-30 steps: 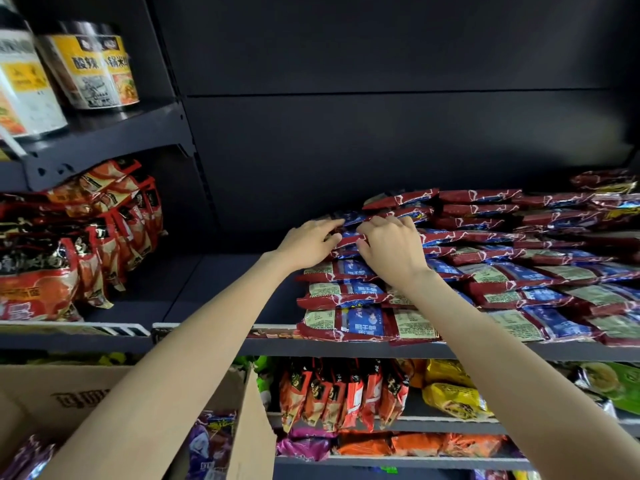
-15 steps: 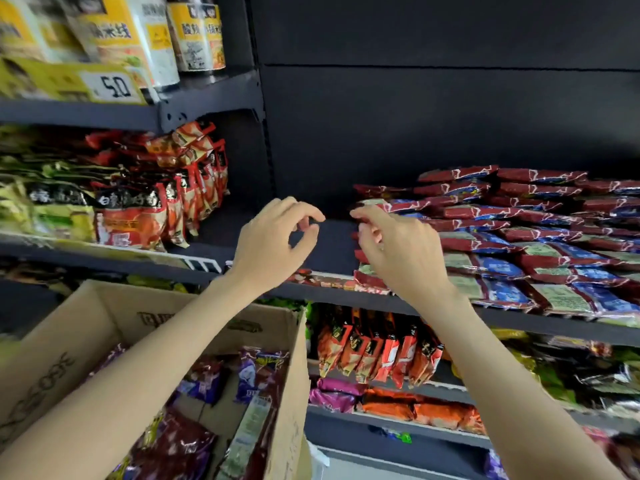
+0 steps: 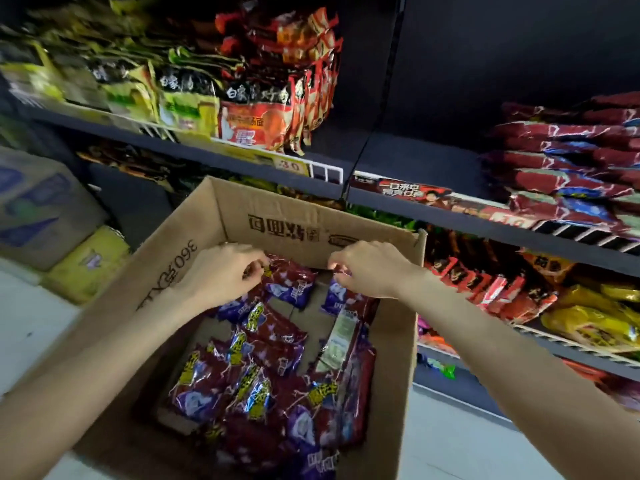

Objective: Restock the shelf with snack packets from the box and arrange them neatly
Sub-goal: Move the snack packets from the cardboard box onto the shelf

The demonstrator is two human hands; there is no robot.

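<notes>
Dark metal shelving (image 3: 408,199) fills the wall ahead of the person. Its upper left bay is crowded with upright red noodle bags (image 3: 256,116) and blurred green-and-yellow bags (image 3: 166,95) beside them. The middle stretch of that shelf, between the noodle bags and the right-hand stock, is bare dark board. At the right, flat red-and-blue snack packets (image 3: 568,161) lie stacked in overlapping rows right up to the shelf's front lip. Below it, a lower shelf holds small red sachets (image 3: 485,282) standing on edge and yellow bags (image 3: 595,323) further right.

An open cardboard box (image 3: 304,223) stands on the pale floor (image 3: 31,327) just in front of the shelving, its far wall rising close under the shelf edge. Left of it, against the shelving's base, sit a large wrapped bundle (image 3: 38,209) and a yellow pack (image 3: 90,265).

The box's bottom shows bare in the middle near the far wall; the rest is covered by loose dark-red and purple packets (image 3: 270,372), heaped deepest toward the near right corner.

Both forearms reach down over the box's open top. The left hand (image 3: 225,275) has its fingers curled, pinching the top edge of one packet (image 3: 291,282) by the far wall. The right hand (image 3: 370,268) is likewise curled, fingertips closed on the edge of another packet (image 3: 337,296) beside it.
</notes>
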